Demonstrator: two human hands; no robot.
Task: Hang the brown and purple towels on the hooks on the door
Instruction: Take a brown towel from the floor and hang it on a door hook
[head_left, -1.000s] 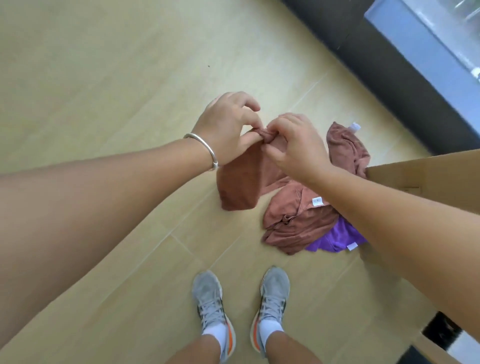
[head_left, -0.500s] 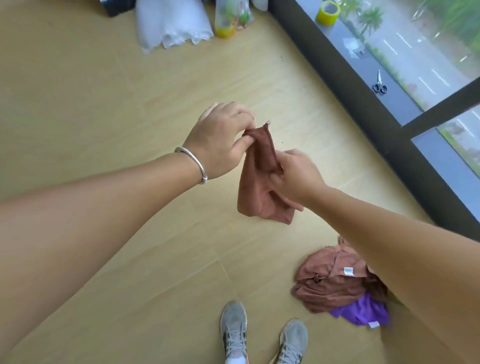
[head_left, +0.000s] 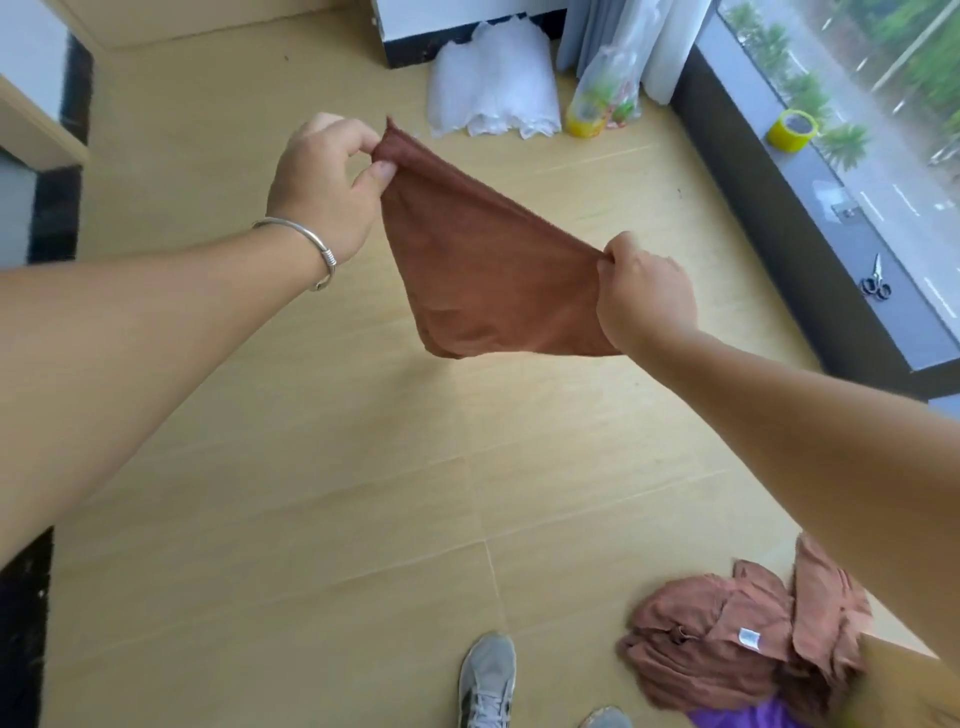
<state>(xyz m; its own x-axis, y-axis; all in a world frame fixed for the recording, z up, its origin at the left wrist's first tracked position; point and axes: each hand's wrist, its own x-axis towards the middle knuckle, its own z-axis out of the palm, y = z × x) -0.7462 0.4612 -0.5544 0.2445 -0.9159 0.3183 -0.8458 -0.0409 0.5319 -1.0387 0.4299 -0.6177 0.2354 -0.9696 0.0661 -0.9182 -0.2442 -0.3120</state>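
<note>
A brown towel (head_left: 483, 270) hangs spread in the air between my hands, above the wooden floor. My left hand (head_left: 327, 192) pinches its upper left corner between thumb and fingers. My right hand (head_left: 644, 291) pinches the opposite corner at the lower right. A heap of more brown towels (head_left: 727, 644) lies on the floor at the bottom right, with a purple towel (head_left: 737, 717) peeking out under it. No door or hooks are in view.
A cardboard box (head_left: 904, 686) stands at the bottom right beside the heap. White packing wrap (head_left: 493, 83) and a plastic bag (head_left: 602, 98) lie by the far wall. A yellow tape roll (head_left: 792, 130) and scissors (head_left: 875, 280) rest on the window sill at right. My shoe (head_left: 485, 680) is below.
My hands have drawn apart, stretching the bunched brown towel open between them. My view has lifted, so the towel heap now sits lower right and the far wall shows.
</note>
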